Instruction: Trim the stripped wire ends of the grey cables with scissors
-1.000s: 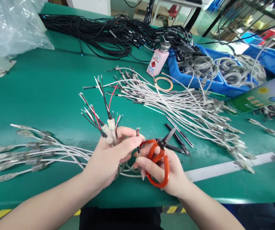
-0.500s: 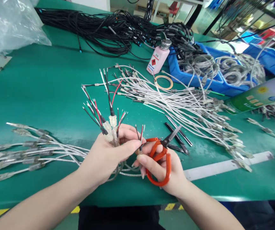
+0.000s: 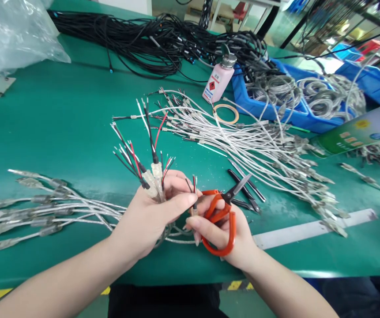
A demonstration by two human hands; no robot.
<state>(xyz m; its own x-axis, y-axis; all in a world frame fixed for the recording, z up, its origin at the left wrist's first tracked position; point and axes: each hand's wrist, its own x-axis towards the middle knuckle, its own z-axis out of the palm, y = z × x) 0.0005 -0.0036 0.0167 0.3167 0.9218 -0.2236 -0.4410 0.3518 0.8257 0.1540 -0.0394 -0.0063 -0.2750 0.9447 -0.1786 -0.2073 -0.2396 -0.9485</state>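
My left hand (image 3: 158, 205) is closed round a bunch of cables (image 3: 150, 183) whose stripped ends fan upward in black, white, red and green wires. Its thumb and forefinger also touch the thin wires of one more cable end (image 3: 194, 203). My right hand (image 3: 223, 225) pinches that cable end below its black sleeve. Hooked over the same hand are orange-handled scissors (image 3: 223, 207), blades closed and pointing up and right. The cables' other ends, with grey connectors (image 3: 49, 221), trail out to the left on the green table (image 3: 67, 137).
A pile of white cables (image 3: 236, 141) lies to the right, with tweezers (image 3: 247, 181) and a steel ruler (image 3: 312, 229) nearer me. Farther back are a pink bottle (image 3: 219, 78), a tape ring (image 3: 226, 114), blue bins (image 3: 295, 115) of coiled cable and black cables (image 3: 137, 44).
The wires of the single cable end have tipped slightly and sit closer under my left thumb. The bunch in my left hand has shifted a little; the scissors stay put.
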